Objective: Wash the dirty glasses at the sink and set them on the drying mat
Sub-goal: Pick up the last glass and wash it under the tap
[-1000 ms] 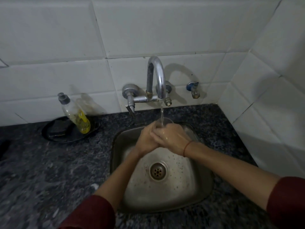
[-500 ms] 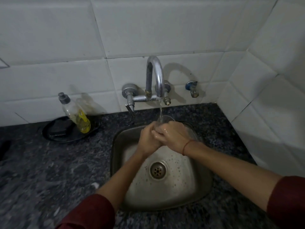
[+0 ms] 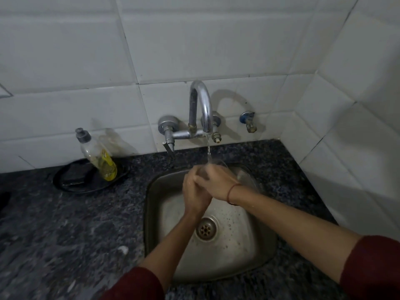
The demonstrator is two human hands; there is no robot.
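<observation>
No legible text, seemingly.

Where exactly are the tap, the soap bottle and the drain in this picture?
tap [image 3: 200,105], head view: on the curved chrome spout.
soap bottle [image 3: 106,166], head view: on the lower body, where the yellow liquid sits.
drain [image 3: 205,229], head view: on the perforated strainer in the sink floor.

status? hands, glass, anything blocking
Left hand and right hand clasped on a clear glass under the running tap, over the sink. Second glass behind. Drying mat not in view.
</observation>
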